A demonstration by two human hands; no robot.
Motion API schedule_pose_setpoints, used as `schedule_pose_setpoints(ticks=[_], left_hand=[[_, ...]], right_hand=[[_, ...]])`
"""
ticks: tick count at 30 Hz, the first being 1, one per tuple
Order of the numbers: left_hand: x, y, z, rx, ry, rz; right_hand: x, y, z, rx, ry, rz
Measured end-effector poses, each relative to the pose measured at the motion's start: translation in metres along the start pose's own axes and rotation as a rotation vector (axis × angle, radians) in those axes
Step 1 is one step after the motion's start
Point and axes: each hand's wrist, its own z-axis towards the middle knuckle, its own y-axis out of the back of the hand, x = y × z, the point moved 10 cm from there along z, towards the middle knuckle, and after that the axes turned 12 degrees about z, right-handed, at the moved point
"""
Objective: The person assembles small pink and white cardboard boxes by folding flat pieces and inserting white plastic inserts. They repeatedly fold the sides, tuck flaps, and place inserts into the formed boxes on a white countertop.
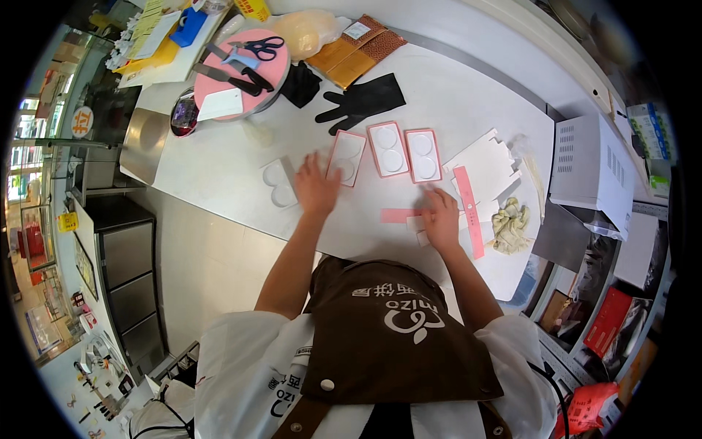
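Pink-rimmed trays point(388, 149), 3 of them, lie side by side just above the centre of the frame on the white table point(219, 168), each a long rectangle with 2 round hollows; their long axes run up and down the frame, tilted slightly. The leftmost tray point(346, 157) lies at the fingertips of the left hand point(316, 188), which rests flat and spread on the table, fingers released, gripping nothing; whether it touches the tray's lower edge I cannot tell. Just left of that hand sits a white insert point(278, 184) with 2 round hollows of the same kind.

The right hand point(441, 217) lies lower and to the right, palm down on a flat pink card strip point(398, 215) and some small white pieces; it seems to press rather than grasp, though the fingers are too small to be sure. The trays lie above both hands, and the left hand is the nearer to them.

To the right of the right hand, a longer pink strip point(469, 212) runs up and down the frame beside flat white box blanks point(486, 164) and a crumpled cream cloth point(510, 224). Higher up lie a black glove point(363, 102), brown patterned packets point(356, 50), and a round pink board point(241, 73) carrying scissors point(262, 47) and knives. A white appliance point(591, 168) stands at the right edge.
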Motion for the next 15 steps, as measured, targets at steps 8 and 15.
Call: schedule_pose_setpoints(ticks=[8, 15], left_hand=[[0.108, 0.038, -0.027, 0.132, 0.460, 0.124], [0.054, 0.058, -0.031, -0.021, 0.208, -0.257]], right_hand=[[-0.004, 0.006, 0.042, -0.066, 0.040, -0.152], [-0.004, -0.039, 0.100, -0.033, 0.038, -0.053]])
